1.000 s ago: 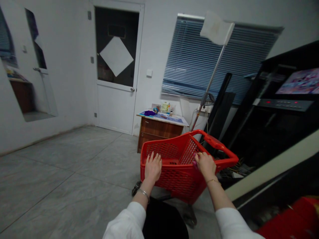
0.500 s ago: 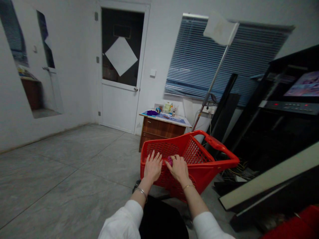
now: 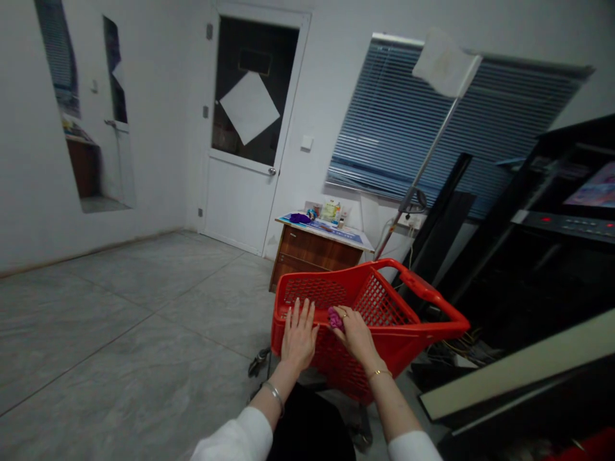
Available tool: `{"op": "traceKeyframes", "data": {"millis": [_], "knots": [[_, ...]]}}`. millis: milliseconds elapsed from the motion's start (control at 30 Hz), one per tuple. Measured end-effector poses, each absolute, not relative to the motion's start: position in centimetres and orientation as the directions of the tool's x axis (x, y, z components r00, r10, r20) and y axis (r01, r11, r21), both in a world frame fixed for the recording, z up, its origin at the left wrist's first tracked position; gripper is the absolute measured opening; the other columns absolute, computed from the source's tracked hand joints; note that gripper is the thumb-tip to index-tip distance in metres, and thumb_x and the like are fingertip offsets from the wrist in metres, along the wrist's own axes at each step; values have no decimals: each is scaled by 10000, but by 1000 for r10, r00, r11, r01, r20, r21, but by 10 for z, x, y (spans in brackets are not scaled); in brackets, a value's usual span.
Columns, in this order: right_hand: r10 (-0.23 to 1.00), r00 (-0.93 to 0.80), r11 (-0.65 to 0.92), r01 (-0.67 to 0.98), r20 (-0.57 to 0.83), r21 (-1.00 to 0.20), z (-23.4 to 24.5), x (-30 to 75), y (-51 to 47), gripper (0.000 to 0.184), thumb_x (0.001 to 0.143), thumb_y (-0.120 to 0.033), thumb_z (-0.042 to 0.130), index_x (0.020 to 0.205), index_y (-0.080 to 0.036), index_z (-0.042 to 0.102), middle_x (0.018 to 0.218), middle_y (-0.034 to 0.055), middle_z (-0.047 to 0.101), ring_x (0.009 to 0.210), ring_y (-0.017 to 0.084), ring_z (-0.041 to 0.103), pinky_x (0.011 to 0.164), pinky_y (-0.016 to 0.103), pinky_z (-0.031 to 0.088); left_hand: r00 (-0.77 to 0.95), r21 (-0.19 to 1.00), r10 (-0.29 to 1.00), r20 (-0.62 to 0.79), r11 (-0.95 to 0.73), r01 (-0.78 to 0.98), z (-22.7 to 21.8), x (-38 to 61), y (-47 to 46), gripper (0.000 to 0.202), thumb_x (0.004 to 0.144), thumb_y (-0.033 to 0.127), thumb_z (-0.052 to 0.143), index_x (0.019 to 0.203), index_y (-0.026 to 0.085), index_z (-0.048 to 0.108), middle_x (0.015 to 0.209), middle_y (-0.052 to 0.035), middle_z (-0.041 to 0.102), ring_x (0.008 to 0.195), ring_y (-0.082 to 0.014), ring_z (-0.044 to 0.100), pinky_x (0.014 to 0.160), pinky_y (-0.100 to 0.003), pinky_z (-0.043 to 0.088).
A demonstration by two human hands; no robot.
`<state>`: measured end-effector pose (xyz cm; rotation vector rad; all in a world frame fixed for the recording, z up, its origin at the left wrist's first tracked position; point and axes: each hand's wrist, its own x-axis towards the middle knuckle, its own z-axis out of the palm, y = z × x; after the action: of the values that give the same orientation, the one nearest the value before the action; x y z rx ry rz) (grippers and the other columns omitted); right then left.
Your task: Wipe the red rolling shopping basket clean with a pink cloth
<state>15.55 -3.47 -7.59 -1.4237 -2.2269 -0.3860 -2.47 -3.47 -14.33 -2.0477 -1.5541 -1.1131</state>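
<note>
A red plastic shopping cart [image 3: 384, 333] with mesh walls and a red handle stands on the floor in front of me. My left hand [image 3: 298, 330] lies flat on the near rim of the cart, fingers stretched out. My right hand [image 3: 353, 328] is closed on a small purple-pink cloth [image 3: 335, 317] and presses it on the same rim, just right of the left hand. Both arms wear white sleeves, and each wrist has a bracelet.
A wooden cabinet [image 3: 317, 250] with small items on top stands behind the cart under a window with blinds [image 3: 432, 134]. A white door [image 3: 245, 134] is at the back. A black machine with a screen [image 3: 567, 256] fills the right side. A lamp pole [image 3: 423, 166] leans there.
My right hand has moved left from the cart's side rim to the near rim beside my left hand, taking the purple cloth along. The view has shifted slightly.
</note>
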Motion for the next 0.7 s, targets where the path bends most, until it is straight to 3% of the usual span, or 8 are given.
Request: {"op": "traceKeyframes", "data": {"millis": [133,267,500,700], "knots": [[780,-282,329,944,558,17,-80,144,-36,456,921,-389,569,1354,-253,525,1231,99,615,1006,219,569,872,348,462,90,186,679,729,-323,928,-154,-20,-41,653,973,289,400,1562,168,147,1631,-65,196,1510,-292,89,1210,-538,226],[757,-202,214,975,622,56,-87,127,-36,381,921,-483,558,1230,-273,632,1143,80,650,955,209,553,822,306,416,126,179,696,707,-348,920,-158,-25,-40,672,962,287,419,1565,189,140,1624,-57,227,1504,-286,143,1211,-541,227],[754,-134,83,991,644,109,-69,174,-28,323,980,-402,447,1013,-237,723,984,60,668,813,157,542,732,264,364,183,176,697,693,-409,895,-156,-41,-32,654,968,302,409,1563,241,145,1605,-9,296,1488,-238,218,1220,-484,228],[726,-43,-48,993,686,112,-72,176,-23,346,993,-350,413,992,-196,723,912,77,664,800,174,534,746,290,358,148,198,705,693,-384,902,-152,-25,-35,726,942,308,443,1565,157,102,1626,-89,224,1505,-285,137,1200,-533,234]]}}
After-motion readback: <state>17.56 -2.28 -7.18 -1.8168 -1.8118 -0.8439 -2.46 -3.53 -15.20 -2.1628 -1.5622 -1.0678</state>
